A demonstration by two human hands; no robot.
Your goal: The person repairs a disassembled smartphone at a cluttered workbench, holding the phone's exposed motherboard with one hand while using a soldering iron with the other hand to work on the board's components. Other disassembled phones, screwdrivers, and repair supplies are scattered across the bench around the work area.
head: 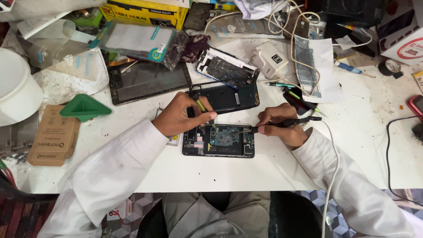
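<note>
An opened black phone lies flat on the white table in front of me, its green circuit board exposed. My left hand holds a thin black tool with a yellow-green grip, tip down on the board's left part. My right hand grips a black corded iron-like tool lying sideways, its metal tip touching the board's upper middle. A white cable runs from that tool down over my right sleeve.
A black phone panel lies just behind the hands, with a broken phone frame and a dark tablet screen further back. A green triangular stand, cardboard packets, a white charger and tangled cables crowd the table's back and left.
</note>
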